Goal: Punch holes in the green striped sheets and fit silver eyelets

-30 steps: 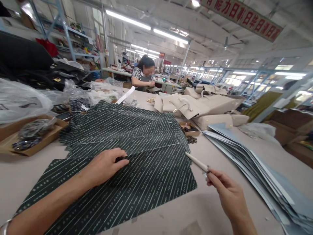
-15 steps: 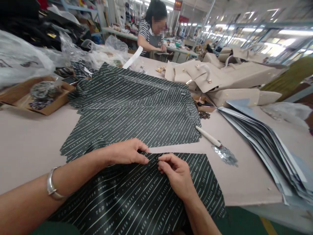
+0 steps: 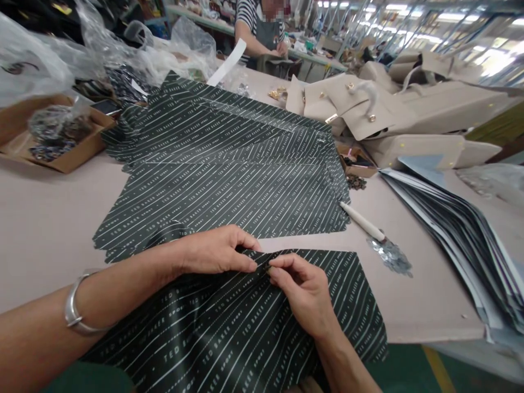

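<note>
A dark green sheet with white striped lettering (image 3: 229,327) lies at the table's near edge and hangs toward me. My left hand (image 3: 216,251) and my right hand (image 3: 305,289) both pinch its far edge, fingertips almost touching at the middle. Whether something small sits between the fingers is not clear. Beyond my hands a stack of the same green sheets (image 3: 229,169) is fanned across the table. A white-handled tool (image 3: 362,221) lies on the table to the right, beside a small pile of shiny metal bits (image 3: 391,255).
A stack of grey sheets (image 3: 458,234) runs along the right. Beige bags (image 3: 393,109) lie at the back right, a cardboard tray with bagged parts (image 3: 53,136) at the left, clear plastic bags (image 3: 102,49) behind. Another person (image 3: 262,27) works at the far table.
My right hand put down the white-handled tool and came to the sheet's edge. One green sheet was pulled toward me off the stack. Both hands now pinch its edge.
</note>
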